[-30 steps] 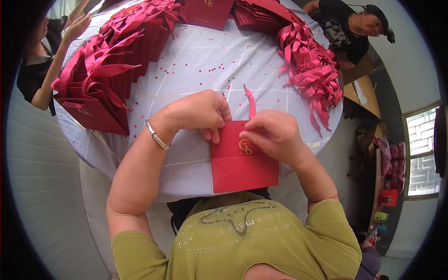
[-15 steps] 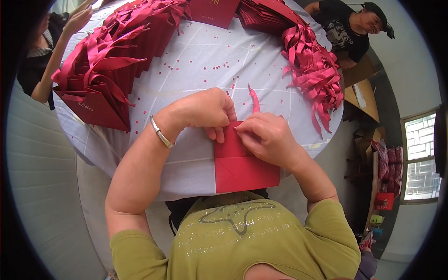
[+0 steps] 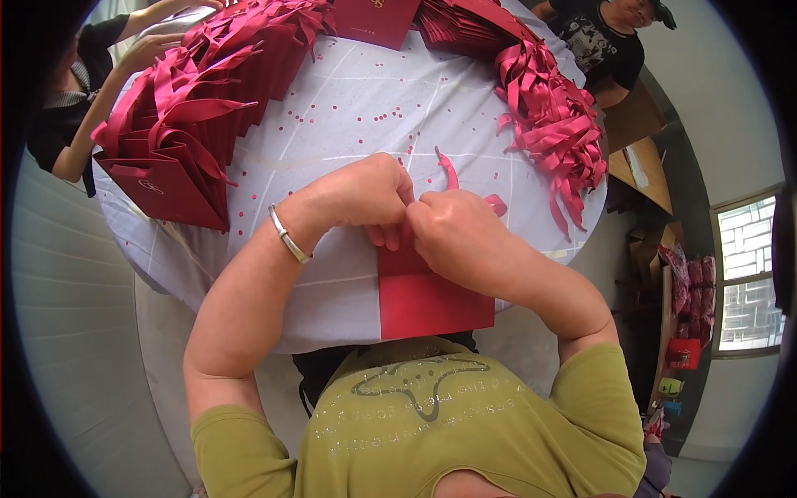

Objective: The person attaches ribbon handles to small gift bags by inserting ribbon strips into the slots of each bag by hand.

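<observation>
Fingers curled, our left hand (image 3: pixel 374 195) touches the bag (image 3: pixel 436 305) at centre; our right hand (image 3: pixel 457 235), pinched, covers its upper part; we cannot tell what either grips. Upper left, a bag row (image 3: pixel 166 189) shows a pale emblem; top centre, another bag (image 3: pixel 378 23), gold lettering; upper right, heaped ribbons (image 3: pixel 556 124).

red bag (image 3: pixel 436 303), pink ribbon (image 3: pixel 449 171)

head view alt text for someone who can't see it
A person's left hand and right hand are close together over a flat red bag on a white-clothed table, with standing red bags at left and massed pink ribbons at right.
</observation>
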{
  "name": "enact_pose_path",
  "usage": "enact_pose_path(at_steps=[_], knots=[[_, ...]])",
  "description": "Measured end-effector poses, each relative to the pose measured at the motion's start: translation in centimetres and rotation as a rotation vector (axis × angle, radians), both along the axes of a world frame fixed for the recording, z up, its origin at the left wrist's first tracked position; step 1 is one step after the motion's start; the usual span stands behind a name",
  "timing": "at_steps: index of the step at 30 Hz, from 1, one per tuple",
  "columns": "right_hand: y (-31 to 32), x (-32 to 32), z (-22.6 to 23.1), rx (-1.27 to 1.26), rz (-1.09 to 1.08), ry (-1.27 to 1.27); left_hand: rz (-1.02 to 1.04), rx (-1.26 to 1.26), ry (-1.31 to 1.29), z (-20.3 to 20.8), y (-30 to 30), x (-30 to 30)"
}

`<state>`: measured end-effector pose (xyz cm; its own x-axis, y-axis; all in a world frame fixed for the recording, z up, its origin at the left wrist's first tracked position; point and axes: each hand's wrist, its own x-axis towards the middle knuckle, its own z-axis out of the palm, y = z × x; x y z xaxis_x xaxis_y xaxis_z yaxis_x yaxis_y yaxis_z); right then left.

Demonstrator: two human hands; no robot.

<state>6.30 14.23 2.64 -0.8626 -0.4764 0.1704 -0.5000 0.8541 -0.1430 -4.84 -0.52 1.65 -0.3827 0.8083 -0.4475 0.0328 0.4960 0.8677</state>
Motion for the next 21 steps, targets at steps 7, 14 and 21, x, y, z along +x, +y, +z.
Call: enact_pose_path(at_steps=[7, 14, 21], knots=[[0.1, -0.9, 0.3, -0.155, -0.21, -0.216, -0.017, 0.053, -0.012, -1.0, -0.6, -0.7], [2.0, -1.6, 3.1, -0.089, -0.2, -0.383, -0.047, 0.089, 0.007, 0.9, -0.3, 0.4], [6.5, -2.7, 5.7, -0.23, -0.122, -0.549, -0.069, 0.039, 0.033, 0.9, -0.1, 0.7]])
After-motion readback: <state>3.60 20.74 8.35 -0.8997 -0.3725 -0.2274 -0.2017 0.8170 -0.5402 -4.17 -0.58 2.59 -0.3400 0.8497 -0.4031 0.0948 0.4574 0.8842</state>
